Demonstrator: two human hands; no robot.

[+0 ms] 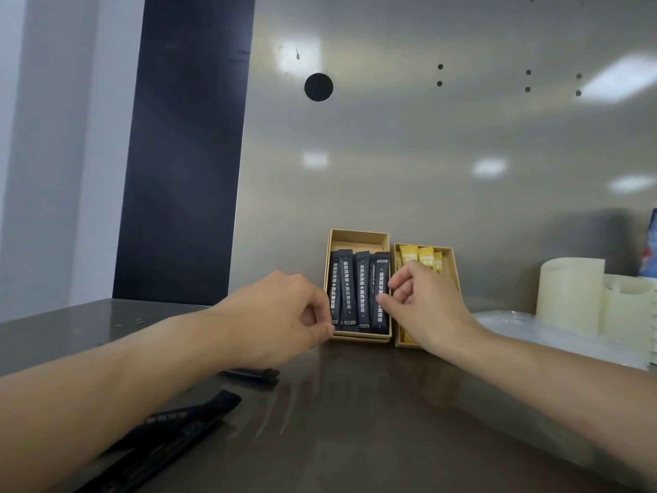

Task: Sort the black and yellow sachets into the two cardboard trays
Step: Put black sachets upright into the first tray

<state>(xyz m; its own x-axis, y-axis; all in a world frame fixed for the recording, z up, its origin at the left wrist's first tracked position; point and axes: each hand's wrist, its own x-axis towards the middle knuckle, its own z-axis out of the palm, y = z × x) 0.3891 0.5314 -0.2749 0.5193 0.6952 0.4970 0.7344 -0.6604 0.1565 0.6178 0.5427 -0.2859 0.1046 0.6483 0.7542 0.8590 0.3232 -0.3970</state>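
Observation:
Two cardboard trays stand side by side against the metal back wall. The left tray (357, 238) holds several black sachets (364, 293) lying lengthwise. The right tray (450, 259) holds yellow sachets (425, 256), partly hidden by my right hand (423, 307). That hand hovers over the seam between the trays, fingertips touching the rightmost black sachet, nothing gripped. My left hand (284, 314) rests at the left tray's near corner, fingers curled, nothing visible in it. More black sachets (170, 432) lie loose on the table under my left forearm, another (252, 374) just behind it.
A cream-coloured plastic container (572, 293) and a second one (629, 304) stand at the right, with a clear plastic sheet (554, 336) in front. A dark panel (185, 154) rises at the back left. The grey table (355, 421) extends toward me.

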